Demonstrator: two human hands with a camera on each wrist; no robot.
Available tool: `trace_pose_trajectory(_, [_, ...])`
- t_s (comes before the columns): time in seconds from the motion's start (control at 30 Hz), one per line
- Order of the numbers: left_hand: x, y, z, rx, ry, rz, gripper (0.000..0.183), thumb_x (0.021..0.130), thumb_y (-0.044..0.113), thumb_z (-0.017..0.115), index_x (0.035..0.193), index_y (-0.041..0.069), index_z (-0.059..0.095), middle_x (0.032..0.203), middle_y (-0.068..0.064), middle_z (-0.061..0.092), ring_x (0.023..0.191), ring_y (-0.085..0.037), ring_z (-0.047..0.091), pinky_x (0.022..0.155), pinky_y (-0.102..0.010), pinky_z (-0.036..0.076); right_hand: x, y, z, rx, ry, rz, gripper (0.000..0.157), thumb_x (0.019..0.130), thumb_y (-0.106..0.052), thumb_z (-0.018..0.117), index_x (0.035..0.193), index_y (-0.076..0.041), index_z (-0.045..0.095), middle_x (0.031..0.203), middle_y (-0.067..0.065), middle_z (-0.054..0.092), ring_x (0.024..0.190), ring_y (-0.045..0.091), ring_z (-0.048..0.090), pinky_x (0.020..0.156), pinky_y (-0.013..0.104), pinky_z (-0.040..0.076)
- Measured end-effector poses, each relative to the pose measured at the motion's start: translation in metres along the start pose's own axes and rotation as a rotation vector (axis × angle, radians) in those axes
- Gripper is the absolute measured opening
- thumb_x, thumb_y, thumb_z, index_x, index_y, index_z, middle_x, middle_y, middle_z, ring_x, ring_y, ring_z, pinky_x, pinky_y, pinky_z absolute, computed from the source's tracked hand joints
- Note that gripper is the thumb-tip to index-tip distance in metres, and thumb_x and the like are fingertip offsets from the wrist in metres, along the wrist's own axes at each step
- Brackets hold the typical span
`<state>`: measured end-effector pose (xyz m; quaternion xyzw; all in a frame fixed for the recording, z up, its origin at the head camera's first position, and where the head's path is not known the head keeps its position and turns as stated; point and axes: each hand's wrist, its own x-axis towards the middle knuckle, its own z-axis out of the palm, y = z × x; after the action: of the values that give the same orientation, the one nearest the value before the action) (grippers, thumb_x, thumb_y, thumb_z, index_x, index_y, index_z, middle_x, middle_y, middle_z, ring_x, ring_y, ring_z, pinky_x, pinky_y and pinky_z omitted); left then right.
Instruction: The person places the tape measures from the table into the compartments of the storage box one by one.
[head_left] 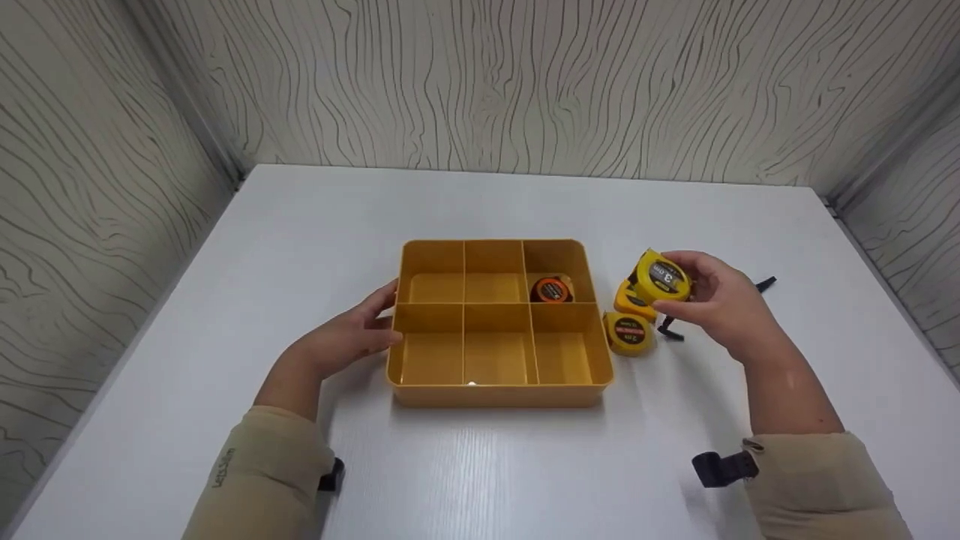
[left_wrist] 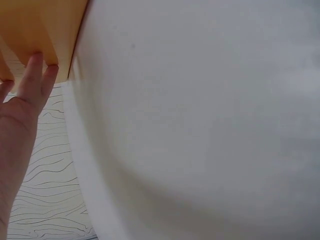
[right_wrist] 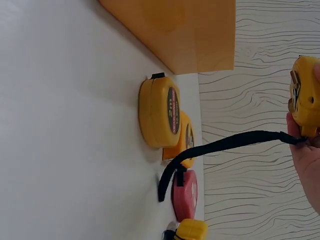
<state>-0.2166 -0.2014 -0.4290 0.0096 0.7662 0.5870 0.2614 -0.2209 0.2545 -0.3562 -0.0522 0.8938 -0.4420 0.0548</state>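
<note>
My right hand [head_left: 709, 300] pinches a yellow tape measure [head_left: 664, 279] marked 3.0m, lifted above the table; its black strap [right_wrist: 225, 145] dangles in the right wrist view. Beneath it lie a yellow 2m tape measure [head_left: 630, 335] and a yellow-orange tape measure [head_left: 626, 301], partly covered. The yellow divided box [head_left: 499, 396] stands to their left, with an orange-and-black tape measure [head_left: 553, 290] in its far right compartment. Against the box's left wall rests my left hand [head_left: 341, 341], its fingers [left_wrist: 32, 82] extended on the outside.
In the right wrist view a red tape measure [right_wrist: 186, 195] and another yellow-and-black one [right_wrist: 191, 230] lie on the white table [head_left: 465, 465]; the head view hides them behind the right hand. Patterned wall panels [head_left: 480, 90] enclose the back and sides.
</note>
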Motion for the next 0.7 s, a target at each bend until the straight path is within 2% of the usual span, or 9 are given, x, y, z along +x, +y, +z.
trace_pose_trajectory(0.2, [0.001,0.001,0.002,0.009,0.031,-0.025,0.087,0.07,0.041,0.075,0.139,0.049,0.023,0.146,0.016,0.024,0.131,-0.011,0.032,0.105,-0.042,0.031,-0.002,-0.024,-0.003,0.017,0.008,-0.05,0.073,0.075,-0.036,0.073,0.136,-0.012,0.039,0.131,0.008,0.045,0.119,0.025,0.047,0.087,0.019,0.045])
trace_pose_trajectory(0.3, [0.0,0.002,0.002,0.005,0.031,-0.022,0.084,0.074,0.036,0.073,0.14,0.048,0.022,0.146,0.015,0.024,0.131,-0.012,0.031,0.106,-0.043,0.03,-0.003,-0.037,-0.004,0.018,0.008,-0.079,0.07,0.075,-0.033,0.074,0.134,-0.013,0.041,0.129,0.005,0.047,0.114,0.02,0.05,0.082,0.016,0.047])
trace_pose_trajectory(0.43, [0.0,0.002,0.002,-0.017,0.011,-0.015,0.081,0.079,0.027,0.07,0.141,0.047,0.021,0.147,0.014,0.022,0.132,-0.013,0.03,0.106,-0.043,0.029,-0.005,-0.054,-0.004,-0.002,-0.005,-0.116,0.068,0.075,-0.031,0.074,0.133,-0.013,0.043,0.126,0.005,0.049,0.1,0.017,0.055,0.068,0.02,0.052])
trace_pose_trajectory(0.53, [0.0,0.002,0.002,-0.018,0.001,-0.012,0.083,0.077,0.03,0.071,0.141,0.046,0.02,0.148,0.013,0.021,0.133,-0.014,0.029,0.106,-0.043,0.029,-0.005,-0.066,-0.002,-0.022,-0.026,-0.139,0.067,0.076,-0.031,0.074,0.133,-0.013,0.043,0.125,0.005,0.05,0.093,0.018,0.054,0.058,0.026,0.052])
trace_pose_trajectory(0.7, [-0.006,0.009,0.003,-0.022,-0.018,-0.015,0.086,0.077,0.031,0.071,0.144,0.042,0.017,0.15,0.01,0.018,0.134,-0.015,0.027,0.107,-0.043,0.027,-0.007,-0.083,0.001,-0.015,-0.055,-0.169,0.066,0.076,-0.03,0.074,0.132,-0.015,0.043,0.124,0.003,0.051,0.095,0.018,0.053,0.052,0.026,0.05])
